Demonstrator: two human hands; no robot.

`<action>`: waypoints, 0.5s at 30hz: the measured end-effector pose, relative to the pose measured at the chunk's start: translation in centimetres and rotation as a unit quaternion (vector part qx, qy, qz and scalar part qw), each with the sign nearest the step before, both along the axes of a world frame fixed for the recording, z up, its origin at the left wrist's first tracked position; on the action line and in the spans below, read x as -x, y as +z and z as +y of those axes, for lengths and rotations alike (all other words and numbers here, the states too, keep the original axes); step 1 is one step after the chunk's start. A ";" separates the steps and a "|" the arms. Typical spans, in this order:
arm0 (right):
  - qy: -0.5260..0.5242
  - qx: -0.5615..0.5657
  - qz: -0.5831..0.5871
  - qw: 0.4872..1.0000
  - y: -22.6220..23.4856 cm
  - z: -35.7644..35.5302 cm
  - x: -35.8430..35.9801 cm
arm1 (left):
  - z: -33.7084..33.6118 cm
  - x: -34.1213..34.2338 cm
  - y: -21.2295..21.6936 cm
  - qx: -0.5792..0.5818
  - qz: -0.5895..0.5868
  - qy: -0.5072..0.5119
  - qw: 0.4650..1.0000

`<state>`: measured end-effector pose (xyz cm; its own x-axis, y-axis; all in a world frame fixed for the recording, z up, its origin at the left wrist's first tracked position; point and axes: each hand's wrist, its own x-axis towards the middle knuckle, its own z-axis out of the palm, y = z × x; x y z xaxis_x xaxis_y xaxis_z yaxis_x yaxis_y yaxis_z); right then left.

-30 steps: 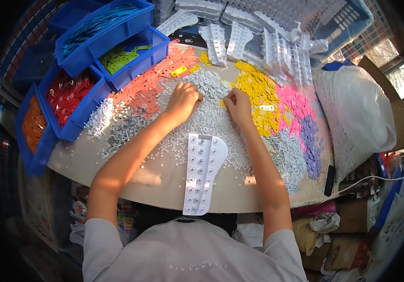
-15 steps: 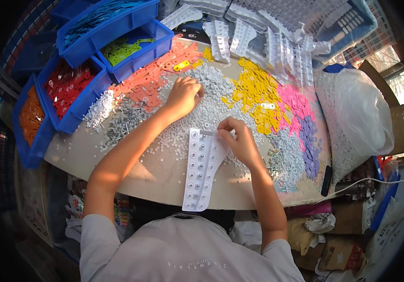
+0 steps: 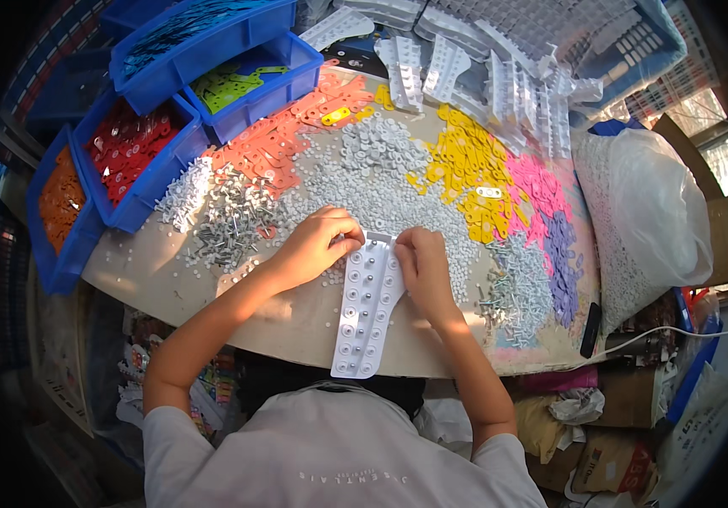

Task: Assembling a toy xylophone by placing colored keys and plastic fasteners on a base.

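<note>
Left hand [image 3: 317, 245] and right hand [image 3: 421, 264], fingers curled, pinch small white pieces at the twelve-o'clock end of a white moulded tray [image 3: 366, 309] on the round table [image 3: 296, 317]; most pockets toward six o'clock look unfilled.

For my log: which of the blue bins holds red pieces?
The blue bin of red pieces is second from the left in the row, between the bin of orange pieces and the bin of yellow-green pieces.
</note>
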<state>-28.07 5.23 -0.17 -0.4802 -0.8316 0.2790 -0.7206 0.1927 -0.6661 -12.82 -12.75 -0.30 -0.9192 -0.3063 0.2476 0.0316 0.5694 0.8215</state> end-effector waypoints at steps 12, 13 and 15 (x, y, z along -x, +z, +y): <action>-0.047 0.043 0.065 0.996 -0.7 0.3 -1.2 | 1.7 0.8 0.2 -0.020 -0.010 0.089 0.996; -0.047 0.043 0.064 0.996 -0.8 0.3 -1.2 | 1.6 0.7 -0.1 0.051 0.023 0.091 0.994; -0.054 0.042 0.137 0.988 -1.1 0.4 -1.3 | 1.1 0.6 -0.5 0.152 0.073 0.076 0.983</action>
